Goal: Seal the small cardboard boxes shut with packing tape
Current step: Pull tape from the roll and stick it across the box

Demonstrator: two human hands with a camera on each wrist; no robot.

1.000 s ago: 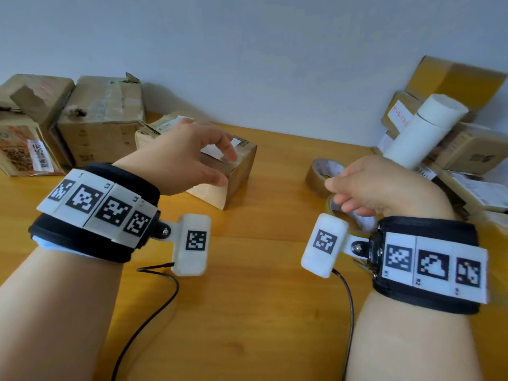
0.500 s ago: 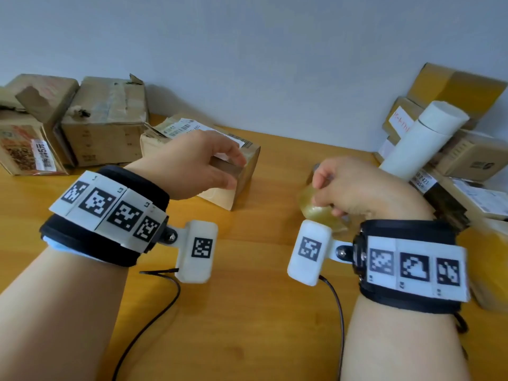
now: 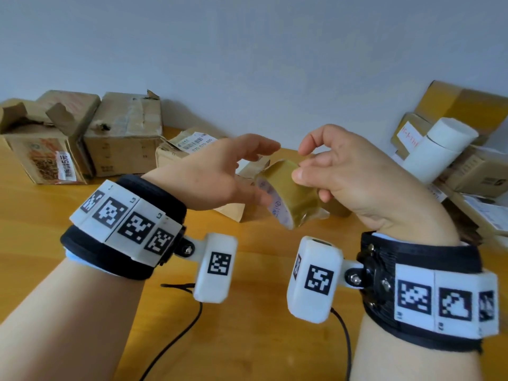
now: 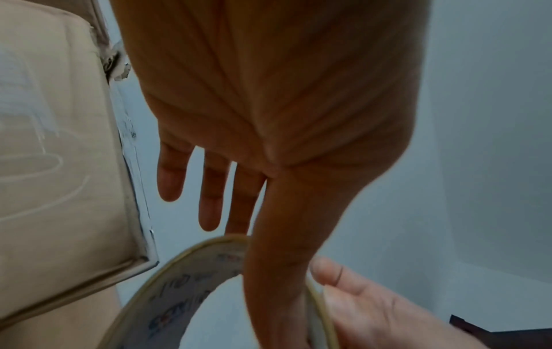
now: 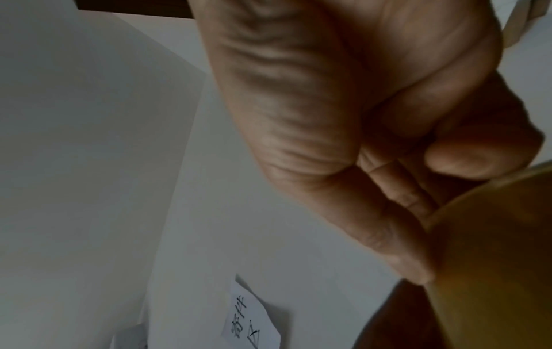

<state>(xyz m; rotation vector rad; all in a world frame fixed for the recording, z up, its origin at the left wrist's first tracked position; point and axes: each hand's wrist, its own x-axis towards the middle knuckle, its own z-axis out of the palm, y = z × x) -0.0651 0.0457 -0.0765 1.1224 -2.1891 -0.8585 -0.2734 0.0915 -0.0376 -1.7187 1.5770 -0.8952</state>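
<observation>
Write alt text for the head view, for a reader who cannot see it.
Above a wooden table, the right hand holds a roll of tan packing tape while the open left hand reaches for it. Worn cardboard boxes line the wall behind.

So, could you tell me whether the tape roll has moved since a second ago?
Yes. The tape roll has been lifted off the table by the right hand and carried left, toward the labelled box.

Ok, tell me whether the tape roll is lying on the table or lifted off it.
Lifted: the tape roll is in the air, held by the right hand, above the table.
</observation>
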